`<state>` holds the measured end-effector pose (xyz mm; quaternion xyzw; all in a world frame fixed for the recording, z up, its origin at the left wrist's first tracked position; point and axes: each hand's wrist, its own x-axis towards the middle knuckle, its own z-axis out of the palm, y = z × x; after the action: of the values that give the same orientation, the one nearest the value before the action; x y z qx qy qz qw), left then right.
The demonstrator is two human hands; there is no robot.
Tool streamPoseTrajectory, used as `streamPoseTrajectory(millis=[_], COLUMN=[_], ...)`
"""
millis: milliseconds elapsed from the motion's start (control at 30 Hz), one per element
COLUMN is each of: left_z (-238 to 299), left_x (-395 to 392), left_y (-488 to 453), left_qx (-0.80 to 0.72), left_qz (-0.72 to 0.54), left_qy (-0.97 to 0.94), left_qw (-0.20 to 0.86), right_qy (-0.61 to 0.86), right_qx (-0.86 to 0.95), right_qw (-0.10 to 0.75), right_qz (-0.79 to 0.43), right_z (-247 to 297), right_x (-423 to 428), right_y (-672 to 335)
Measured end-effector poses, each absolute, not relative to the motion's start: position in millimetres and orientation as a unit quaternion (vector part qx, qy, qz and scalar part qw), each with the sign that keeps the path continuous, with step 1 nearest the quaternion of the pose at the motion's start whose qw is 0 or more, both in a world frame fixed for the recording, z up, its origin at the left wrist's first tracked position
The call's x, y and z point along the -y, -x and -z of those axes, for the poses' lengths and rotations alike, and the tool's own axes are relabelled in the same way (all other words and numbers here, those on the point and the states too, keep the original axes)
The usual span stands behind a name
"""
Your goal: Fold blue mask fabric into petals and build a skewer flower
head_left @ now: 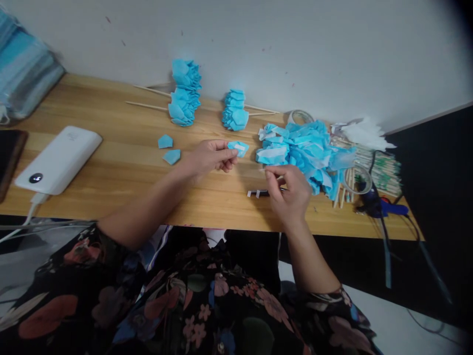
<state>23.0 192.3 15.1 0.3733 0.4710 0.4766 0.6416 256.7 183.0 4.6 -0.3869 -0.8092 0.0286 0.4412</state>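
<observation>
My left hand pinches a small blue paper petal with a white strip on it, held just above the wooden table. My right hand is closed in a pinch, its fingertips near a thin white strip beside the pile of blue and white paper pieces. What it grips is too small to name. A small dark tool lies on the table under that hand. Two loose blue petals lie left of my left hand.
Two blue paper flowers on wooden sticks lie by the wall. A white power bank with a cable sits at left. Tape rolls, sticks, white feathers and a blue glue gun crowd the right end.
</observation>
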Motion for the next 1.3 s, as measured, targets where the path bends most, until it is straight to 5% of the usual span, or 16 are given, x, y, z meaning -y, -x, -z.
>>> streamPoseTrajectory(millis=[267, 1300], left_z=[-18, -30], left_x=[-191, -183], left_y=[-26, -33], left_qx=[-0.492, -0.466], left_qz=[-0.471, -0.443], left_qy=[-0.348, -0.347], left_qw=[0.644, 0.683], right_qy=[0.323, 0.244], right_qx=[0.811, 0.823], right_qw=[0.478, 0.498], right_qz=[0.092, 0.126], right_z=[-6, -1], right_x=[-204, -204], right_y=[-220, -222])
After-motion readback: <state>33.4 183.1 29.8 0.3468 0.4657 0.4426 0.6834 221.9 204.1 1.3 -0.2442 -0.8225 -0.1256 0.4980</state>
